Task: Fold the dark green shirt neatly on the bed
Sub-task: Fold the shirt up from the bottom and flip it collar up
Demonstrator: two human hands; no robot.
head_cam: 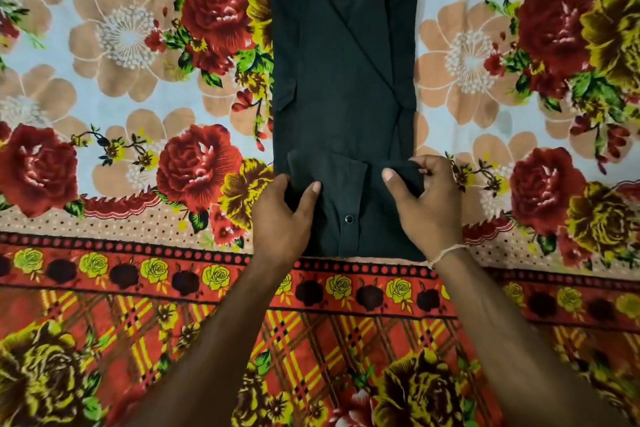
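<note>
matte dark green shirt point(343, 80), narrow rectangle

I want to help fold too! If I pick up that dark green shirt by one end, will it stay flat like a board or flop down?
It would probably flop. The dark green shirt is thin cloth that already bends into a soft roll where the left hand and right hand grip its near end. It looks light. Its folded sleeves would likely slip open, so lift with both hands.

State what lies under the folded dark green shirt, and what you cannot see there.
The dark green shirt lies on the floral bedsheet, which shows all round it. The sheet directly beneath is covered. Both hands, left hand and right hand, grip its near folded end.
</note>
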